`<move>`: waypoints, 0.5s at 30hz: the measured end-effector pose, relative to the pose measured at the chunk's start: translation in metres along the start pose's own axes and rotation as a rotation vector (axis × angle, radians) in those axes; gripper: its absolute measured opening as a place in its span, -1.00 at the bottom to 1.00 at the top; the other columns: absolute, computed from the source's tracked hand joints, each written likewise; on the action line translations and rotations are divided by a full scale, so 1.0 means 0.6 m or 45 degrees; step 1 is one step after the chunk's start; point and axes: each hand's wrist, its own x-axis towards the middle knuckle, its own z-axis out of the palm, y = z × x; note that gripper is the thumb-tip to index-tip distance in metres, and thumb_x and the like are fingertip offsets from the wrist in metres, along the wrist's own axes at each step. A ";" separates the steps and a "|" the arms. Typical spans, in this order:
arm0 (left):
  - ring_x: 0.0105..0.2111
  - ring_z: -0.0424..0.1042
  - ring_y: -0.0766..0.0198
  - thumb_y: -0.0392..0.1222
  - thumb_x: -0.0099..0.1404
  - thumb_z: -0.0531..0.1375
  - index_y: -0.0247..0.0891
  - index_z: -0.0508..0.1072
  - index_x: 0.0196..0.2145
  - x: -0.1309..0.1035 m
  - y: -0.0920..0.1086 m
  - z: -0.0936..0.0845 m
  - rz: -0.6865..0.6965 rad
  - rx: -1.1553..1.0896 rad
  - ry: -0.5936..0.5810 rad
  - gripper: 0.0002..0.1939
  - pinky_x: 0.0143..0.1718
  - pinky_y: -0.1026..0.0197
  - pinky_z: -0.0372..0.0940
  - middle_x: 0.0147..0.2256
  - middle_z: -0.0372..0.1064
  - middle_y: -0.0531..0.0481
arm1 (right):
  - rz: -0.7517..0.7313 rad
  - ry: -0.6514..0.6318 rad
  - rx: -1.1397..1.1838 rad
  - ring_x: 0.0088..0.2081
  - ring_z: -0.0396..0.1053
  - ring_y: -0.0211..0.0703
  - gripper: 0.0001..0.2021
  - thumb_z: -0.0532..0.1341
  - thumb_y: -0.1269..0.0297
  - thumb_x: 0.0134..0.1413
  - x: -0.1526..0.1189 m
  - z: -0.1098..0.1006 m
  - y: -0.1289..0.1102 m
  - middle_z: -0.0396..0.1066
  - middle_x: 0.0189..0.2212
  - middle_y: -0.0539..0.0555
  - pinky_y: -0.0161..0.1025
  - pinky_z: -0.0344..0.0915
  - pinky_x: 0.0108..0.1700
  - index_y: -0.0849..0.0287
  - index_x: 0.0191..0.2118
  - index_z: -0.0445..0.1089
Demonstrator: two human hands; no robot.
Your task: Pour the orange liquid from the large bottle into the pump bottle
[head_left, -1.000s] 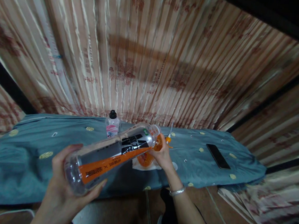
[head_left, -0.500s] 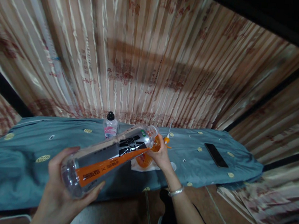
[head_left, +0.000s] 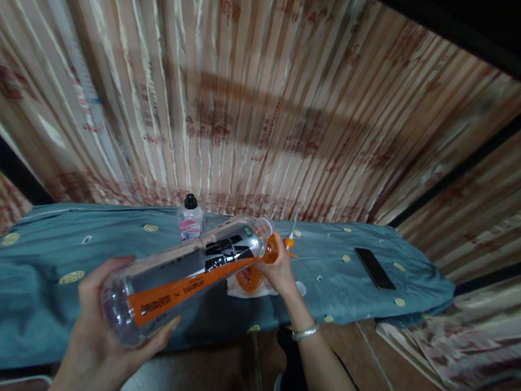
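A large clear bottle (head_left: 190,274) with an orange and silver label lies tilted across the centre, its neck higher and to the right. My left hand (head_left: 113,316) is wrapped round its base. My right hand (head_left: 279,267), with a silver bangle at the wrist, grips the upper part of an orange bottle (head_left: 249,278). That bottle stands on a white cloth (head_left: 256,292), partly hidden behind the clear bottle. The clear bottle's mouth is beside the top of the orange bottle; whether they touch cannot be made out. An orange pump top (head_left: 288,243) lies just behind my right hand.
A small clear bottle with a black cap (head_left: 191,220) stands at the back, left of centre. A black phone (head_left: 375,268) lies on the right of the teal bedding (head_left: 115,231). Striped curtains (head_left: 251,97) hang behind, with dark frame bars at the sides.
The whole view has shifted slightly, with everything a little further left. Both hands keep their grips, and the clear bottle stays tilted against the same spot.
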 end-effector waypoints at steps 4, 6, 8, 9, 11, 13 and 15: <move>-0.24 0.62 0.15 -0.01 0.10 0.47 -0.01 0.06 0.37 0.003 0.002 -0.002 0.028 0.033 -0.009 0.00 -0.23 0.12 0.61 -0.09 0.43 0.03 | -0.008 -0.008 -0.024 0.13 0.51 0.16 -0.15 0.56 0.16 -0.27 -0.001 -0.001 -0.001 0.58 0.04 0.13 0.04 0.43 0.21 0.06 0.24 0.37; -0.26 0.61 0.15 0.01 0.10 0.47 -0.03 0.09 0.37 0.004 0.002 0.001 0.057 0.056 0.034 0.00 -0.25 0.13 0.61 -0.09 0.42 0.02 | -0.008 -0.019 -0.037 0.13 0.52 0.16 -0.16 0.56 0.13 -0.26 0.000 -0.001 -0.003 0.58 0.05 0.13 0.03 0.44 0.21 0.06 0.24 0.37; -0.25 0.60 0.14 0.05 0.08 0.47 -0.03 0.11 0.37 0.005 0.001 0.004 0.088 0.070 0.089 0.00 -0.26 0.11 0.60 -0.06 0.40 0.00 | -0.005 -0.021 -0.032 0.12 0.53 0.14 -0.16 0.57 0.11 -0.27 0.000 0.000 -0.006 0.58 0.05 0.13 0.01 0.45 0.20 0.05 0.22 0.38; -0.23 0.60 0.13 0.06 0.07 0.47 -0.03 0.11 0.37 0.005 0.000 0.004 0.101 0.078 0.094 0.01 -0.26 0.10 0.60 -0.04 0.39 -0.02 | -0.005 -0.018 -0.020 0.11 0.54 0.13 -0.16 0.57 0.10 -0.28 0.000 0.000 -0.006 0.58 0.05 0.12 0.00 0.45 0.19 0.05 0.21 0.38; -0.22 0.59 0.13 0.04 0.05 0.49 -0.02 0.09 0.37 0.005 -0.001 0.003 0.109 0.094 0.060 0.04 -0.25 0.10 0.61 -0.01 0.37 -0.03 | -0.010 -0.011 0.013 0.09 0.55 0.12 -0.18 0.56 0.11 -0.28 0.000 0.001 -0.007 0.59 0.04 0.11 0.00 0.46 0.19 0.05 0.21 0.39; -0.22 0.59 0.14 0.01 0.06 0.49 -0.02 0.07 0.37 0.007 0.000 0.001 0.100 0.098 0.015 0.04 -0.24 0.11 0.60 -0.03 0.36 -0.02 | -0.018 -0.001 0.031 0.06 0.57 0.11 -0.19 0.56 0.14 -0.28 0.000 0.001 -0.007 0.60 0.02 0.11 -0.01 0.48 0.16 0.06 0.20 0.40; -0.24 0.59 0.15 0.01 0.09 0.47 -0.02 0.08 0.36 0.009 0.004 0.001 0.087 0.095 0.029 -0.01 -0.26 0.12 0.60 -0.05 0.37 -0.01 | -0.020 0.007 0.019 0.04 0.57 0.10 -0.19 0.56 0.17 -0.30 0.000 0.001 -0.005 0.61 0.01 0.10 -0.02 0.50 0.14 0.05 0.19 0.41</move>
